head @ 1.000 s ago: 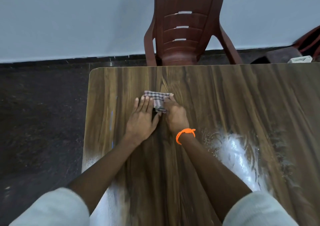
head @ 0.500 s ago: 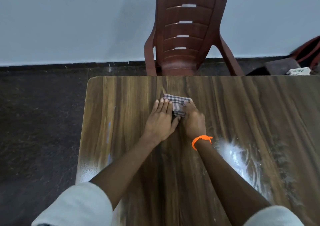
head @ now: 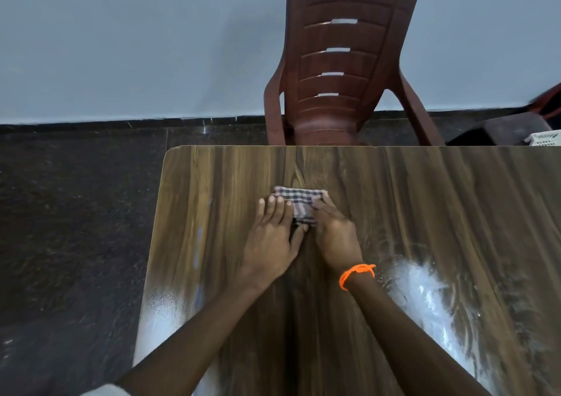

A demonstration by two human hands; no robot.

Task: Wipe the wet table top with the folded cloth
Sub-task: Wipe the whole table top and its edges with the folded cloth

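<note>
Two hands flat on the small folded checked cloth [head: 299, 204] mid wooden table top [head: 425, 198], left hand [head: 270, 241] and right hand [head: 335, 238] pressing with straight fingers, neither clenching; little wiped, white wet streaks [head: 425, 298] near right yet untouched.

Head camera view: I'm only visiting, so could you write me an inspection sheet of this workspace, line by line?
Surface: brown wood-grain table top, with shiny wet streaks at near right and a pale sheen near the left edge.
Job's things: folded checked cloth lying flat on the table's middle.
Clutter: nothing seen on the table.
Hands: left hand rests flat, fingers straight on the cloth's left part; right hand, orange wrist band, presses the cloth's right part.
Cables: nothing seen.
Surroundings: dark red plastic chair behind the far edge, pale wall, dark speckled floor, white slotted object at far right.
</note>
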